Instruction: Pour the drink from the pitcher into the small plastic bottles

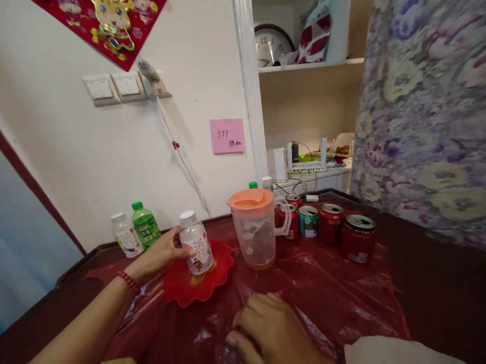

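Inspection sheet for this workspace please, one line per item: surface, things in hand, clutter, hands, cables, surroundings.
Surface: dark red table, partly under a crinkled red plastic sheet.
Things in hand: white-capped labelled bottle, upright over a scalloped red plate; contact unclear.
Clutter: orange-lidded pitcher with a little liquid; several drink cans to its right; green-capped bottle far left, another white-capped one beside it.
Hands: left hand grips the bottle; right hand curled near the pitcher, nothing seen in it.
Cables: white cord hangs from the wall plug; thin cables by the router.
Surroundings: pink note, floral curtain, wall clock on a shelf.
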Demonstrator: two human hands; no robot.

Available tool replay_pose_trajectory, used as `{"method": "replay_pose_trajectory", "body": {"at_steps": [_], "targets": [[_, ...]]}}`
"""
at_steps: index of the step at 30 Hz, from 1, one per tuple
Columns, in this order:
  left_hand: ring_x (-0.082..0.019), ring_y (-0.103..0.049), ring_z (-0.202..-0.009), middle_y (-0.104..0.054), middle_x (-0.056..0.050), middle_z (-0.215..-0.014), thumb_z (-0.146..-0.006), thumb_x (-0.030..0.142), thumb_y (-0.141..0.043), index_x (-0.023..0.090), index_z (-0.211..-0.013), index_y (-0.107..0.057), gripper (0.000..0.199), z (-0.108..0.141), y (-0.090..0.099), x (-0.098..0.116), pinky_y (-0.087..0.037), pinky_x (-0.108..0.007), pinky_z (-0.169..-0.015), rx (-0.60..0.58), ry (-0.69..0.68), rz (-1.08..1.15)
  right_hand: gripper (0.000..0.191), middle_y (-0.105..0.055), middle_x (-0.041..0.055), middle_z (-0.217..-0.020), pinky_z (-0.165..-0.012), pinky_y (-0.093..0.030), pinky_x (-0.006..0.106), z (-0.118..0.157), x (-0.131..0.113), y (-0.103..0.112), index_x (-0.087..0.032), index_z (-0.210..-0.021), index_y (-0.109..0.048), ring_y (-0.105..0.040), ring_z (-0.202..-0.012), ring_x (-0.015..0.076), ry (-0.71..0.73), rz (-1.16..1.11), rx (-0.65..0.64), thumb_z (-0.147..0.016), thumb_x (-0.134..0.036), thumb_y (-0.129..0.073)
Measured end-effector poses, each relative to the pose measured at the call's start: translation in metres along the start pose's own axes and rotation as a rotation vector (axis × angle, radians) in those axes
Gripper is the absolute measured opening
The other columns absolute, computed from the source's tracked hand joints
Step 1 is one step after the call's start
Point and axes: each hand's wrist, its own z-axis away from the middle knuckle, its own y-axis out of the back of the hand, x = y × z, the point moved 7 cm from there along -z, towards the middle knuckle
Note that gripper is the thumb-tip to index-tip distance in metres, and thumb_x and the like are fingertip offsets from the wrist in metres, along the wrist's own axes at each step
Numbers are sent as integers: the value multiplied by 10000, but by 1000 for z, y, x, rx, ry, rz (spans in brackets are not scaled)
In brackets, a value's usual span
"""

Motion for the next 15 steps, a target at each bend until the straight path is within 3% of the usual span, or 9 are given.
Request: {"method": "replay_pose_trajectory", "body": {"at_steps": [5, 10, 15], "targets": [[-332, -617, -1189, -658, -122, -1267, -565, 290, -881, 182, -1218, -527, 751, -2, -8, -7, -465, -473, -1064, -54, 25, 4, 123, -639, -20, -700, -583, -326, 300, -1, 2, 1, -227, -778, -610, -583, -626, 154, 30, 20, 32, -840, -319, -665], [-327, -635, -1157, -662, -109, -1264, -575, 317, -877, 190, -1239, -521, 764, -6, -2, -6, -492, -451, -1032, -25, 34, 18, 265, -616, -30, -648, -542, -307, 305, -2, 4, -2, -244, -740, -596, -553, -563, 147, 84, 51, 133, -864, -471, -655], [-333, -621, -1166, -683, -102, -1220, -607, 342, -850, 189, -1244, -533, 728, -12, -11, 1, -509, -443, -992, -117, 57, -38, 433, -566, -43, -586, -493, -311, 306, -2, 4, -16, -251, -700, -583, -506, -507, 134, 167, 132, 217, -896, -637, -565]]}}
